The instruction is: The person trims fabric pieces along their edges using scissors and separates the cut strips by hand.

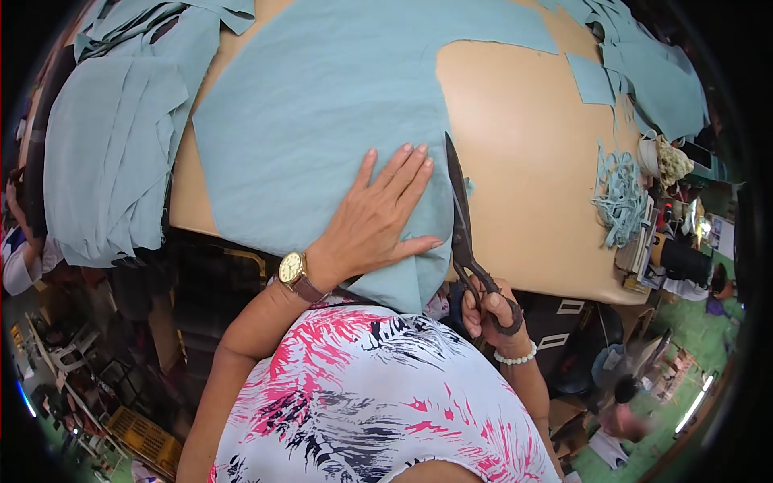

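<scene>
A large piece of blue-green fabric (322,105) lies over the tan table (531,177), its near corner hanging at the front edge. My left hand (374,213) presses flat on it with the fingers spread, a gold watch on the wrist. My right hand (495,314) grips the handles of long dark scissors (460,217) beyond the table's front edge. The blades point away from me along the fabric's right edge and look nearly closed. A small scrap of the same fabric sits just right of the blades.
Layered fabric (113,153) drapes over the left side. More fabric pieces (652,80) lie at the back right. Thin strips (620,197) are heaped near a white cup (648,153) and a stack of papers (636,249). A yellow crate (145,439) stands below left.
</scene>
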The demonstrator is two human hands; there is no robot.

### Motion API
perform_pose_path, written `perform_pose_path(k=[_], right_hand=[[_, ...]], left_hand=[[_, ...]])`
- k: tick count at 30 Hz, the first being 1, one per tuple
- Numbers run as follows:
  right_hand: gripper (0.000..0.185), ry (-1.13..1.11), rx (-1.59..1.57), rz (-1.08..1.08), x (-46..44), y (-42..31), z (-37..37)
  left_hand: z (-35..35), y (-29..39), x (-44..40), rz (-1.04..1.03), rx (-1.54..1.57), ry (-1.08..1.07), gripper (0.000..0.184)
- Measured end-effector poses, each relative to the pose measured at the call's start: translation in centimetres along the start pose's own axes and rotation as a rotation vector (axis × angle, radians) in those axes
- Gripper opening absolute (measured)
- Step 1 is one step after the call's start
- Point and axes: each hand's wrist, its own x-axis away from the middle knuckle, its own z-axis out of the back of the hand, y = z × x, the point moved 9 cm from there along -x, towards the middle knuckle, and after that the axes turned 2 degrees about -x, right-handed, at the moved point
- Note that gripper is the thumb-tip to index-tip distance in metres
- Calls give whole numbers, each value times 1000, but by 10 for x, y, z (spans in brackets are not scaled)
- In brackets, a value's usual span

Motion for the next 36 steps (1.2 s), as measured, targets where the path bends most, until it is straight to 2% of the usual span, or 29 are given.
perform_pose_path(k=[17,27,30,33,36], right_hand=[[35,53,67,-32,6,5,8],[25,57,85,-70,8,2,9],[23,77,235,-149,10,2,11],[30,48,201,-143,10,5,16],[45,6,58,-46,8,-1,10]], left_hand=[[-2,0,0,-3,-8,13,79],[-7,34,3,11,179,64,34],[-9,40,6,-15,242,64,25],[-8,44,6,-33,314,79,19],[-3,39,6,-4,422,107,15]])
